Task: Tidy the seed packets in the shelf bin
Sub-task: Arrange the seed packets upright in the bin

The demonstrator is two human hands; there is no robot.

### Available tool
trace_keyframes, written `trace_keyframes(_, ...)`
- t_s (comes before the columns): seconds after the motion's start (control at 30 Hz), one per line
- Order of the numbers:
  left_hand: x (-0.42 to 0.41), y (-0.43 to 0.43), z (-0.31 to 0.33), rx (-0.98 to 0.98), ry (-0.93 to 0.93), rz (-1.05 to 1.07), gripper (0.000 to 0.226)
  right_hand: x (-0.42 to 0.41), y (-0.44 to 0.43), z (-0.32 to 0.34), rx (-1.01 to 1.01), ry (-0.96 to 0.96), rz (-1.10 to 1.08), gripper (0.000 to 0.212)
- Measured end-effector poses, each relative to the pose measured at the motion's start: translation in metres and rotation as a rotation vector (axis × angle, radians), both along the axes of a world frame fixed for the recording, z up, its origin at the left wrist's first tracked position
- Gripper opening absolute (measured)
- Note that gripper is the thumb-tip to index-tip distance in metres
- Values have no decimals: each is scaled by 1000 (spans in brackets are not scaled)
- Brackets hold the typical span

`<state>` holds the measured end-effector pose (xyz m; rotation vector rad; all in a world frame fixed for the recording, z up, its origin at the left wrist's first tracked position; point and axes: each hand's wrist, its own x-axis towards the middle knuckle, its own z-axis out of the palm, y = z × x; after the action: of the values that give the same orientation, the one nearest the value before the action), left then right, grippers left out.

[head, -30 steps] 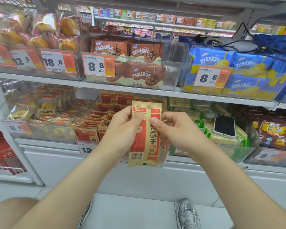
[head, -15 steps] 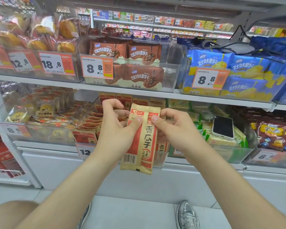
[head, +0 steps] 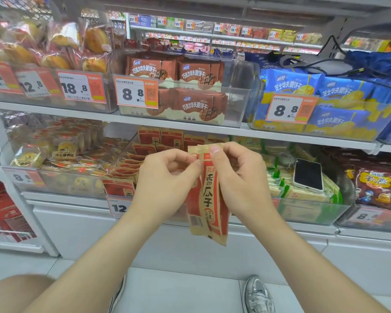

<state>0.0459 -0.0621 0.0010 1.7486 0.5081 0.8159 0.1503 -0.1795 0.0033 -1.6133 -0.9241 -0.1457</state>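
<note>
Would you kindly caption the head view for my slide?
Left hand and right hand pinch the tops of seed packets before the shelf bin.

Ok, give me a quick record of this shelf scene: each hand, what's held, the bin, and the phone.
Left hand: pinches top of packets
Right hand: pinches the same top edge
Packets: upright, held in front of the bin
Bin stock: more red packets inside
Phone: screen up on green packs, next bin to the right
</note>
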Motion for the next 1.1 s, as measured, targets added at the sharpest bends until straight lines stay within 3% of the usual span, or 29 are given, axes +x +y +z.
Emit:
trace_keyframes(0.13, -3, 1, 5, -166, -25, -140, 5, -4, -2, -3, 51, -205, -83, 26)
trace_keyframes(0.3, -6, 7, 9, -97, -18, -127, 4, -1, 0, -2, 58, -146, -89, 30)
trace_keyframes(0.43, -5, 17, 7, -84, -69, 28, 7, 4, -1, 0, -258, 34, 110, 22)
trace_keyframes(0.53, -6, 25, 6, -98, -108, 172, 17, 5, 0, -6, -436, 61, 212, 32)
trace_keyframes(0.67, -10, 30, 6, 45, 42, 104, 35, 2, 5, -8, -184, 181, 164, 36)
trace_keyframes(0.83, -11, 18, 2, 140, 201, -102, 43, 3, 4, -6, -164, -4, -153, 25)
trace_keyframes(1.03, -10, 18, 0, 203, 201, -129, 36, 2, 1, -5, -199, 176, -7, 26)
trace_keyframes(1.1, -11, 18, 2, 223, 198, -103, 31, 4, 0, -7, -234, 153, 1, 29)
